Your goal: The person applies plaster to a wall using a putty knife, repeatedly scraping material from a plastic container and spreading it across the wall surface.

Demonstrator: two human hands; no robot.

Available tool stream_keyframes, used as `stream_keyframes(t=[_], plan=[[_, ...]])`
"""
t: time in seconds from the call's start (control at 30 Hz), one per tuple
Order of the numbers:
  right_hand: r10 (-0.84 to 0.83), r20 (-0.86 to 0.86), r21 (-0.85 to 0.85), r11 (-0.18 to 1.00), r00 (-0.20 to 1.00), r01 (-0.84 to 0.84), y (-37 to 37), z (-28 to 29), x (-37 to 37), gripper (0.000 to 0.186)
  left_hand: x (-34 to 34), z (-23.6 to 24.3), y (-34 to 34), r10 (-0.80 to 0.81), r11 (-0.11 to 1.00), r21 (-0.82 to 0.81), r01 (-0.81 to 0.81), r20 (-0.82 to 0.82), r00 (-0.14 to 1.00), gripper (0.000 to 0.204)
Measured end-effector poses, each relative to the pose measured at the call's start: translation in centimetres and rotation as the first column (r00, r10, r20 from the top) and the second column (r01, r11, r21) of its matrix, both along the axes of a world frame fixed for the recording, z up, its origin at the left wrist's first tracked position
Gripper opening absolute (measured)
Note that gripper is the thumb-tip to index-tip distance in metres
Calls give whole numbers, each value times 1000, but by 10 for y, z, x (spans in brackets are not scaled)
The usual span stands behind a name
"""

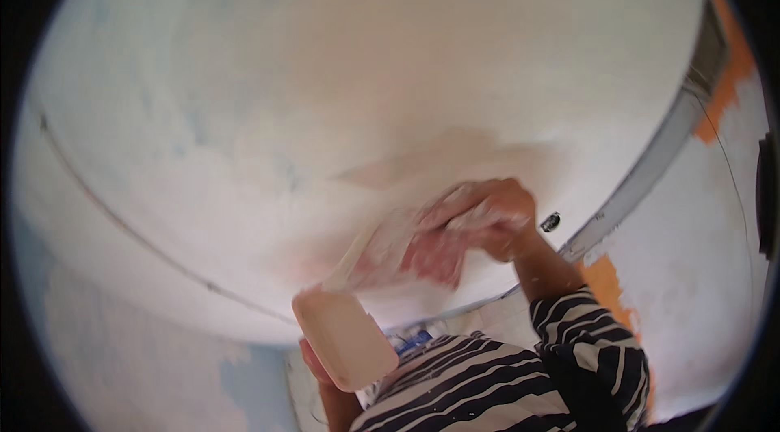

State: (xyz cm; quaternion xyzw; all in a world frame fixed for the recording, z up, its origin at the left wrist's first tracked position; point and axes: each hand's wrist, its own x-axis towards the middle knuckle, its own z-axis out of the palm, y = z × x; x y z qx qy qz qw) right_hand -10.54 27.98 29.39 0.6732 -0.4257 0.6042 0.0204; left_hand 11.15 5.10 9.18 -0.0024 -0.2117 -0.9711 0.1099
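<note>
My right hand is smeared with white plaster and closed around the handle of a wide putty blade. The blade lies flat against the white plastered wall, with pinkish wet smears around it. Lower down, my left hand grips from beneath a pale rectangular board coated in white plaster; only a few of its fingers show past the board's edge. The blade's tip reaches almost to the board's upper corner. My striped sleeve covers the right forearm.
A grey strip runs diagonally along the wall's right side, with orange painted patches beside it. A small dark oval object sits just right of my right hand. Bluish patches show at lower left.
</note>
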Motion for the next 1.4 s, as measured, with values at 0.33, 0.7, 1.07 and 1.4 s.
stream_keyframes(t=[0.33, 0.7, 1.07, 1.4], plan=[[-801, 137, -368, 505, 582, 781, 139, 119, 14, 15, -24, -39, 18, 158, 987, 13, -160, 102, 982, 56], [-825, -191, -39, 548, 532, 836, 22, 156, -1, 17, -21, -78, -19, 116, 983, 115, -141, 195, 974, 56], [-834, 71, -437, 468, 548, 769, 94, 208, -41, 19, -11, -50, -25, 199, 960, 141, -243, 265, 943, 59], [-904, 157, -685, 190, 397, 704, 146, 271, -41, 15, -17, -47, -21, 233, 962, 67, -264, 297, 926, 62]])
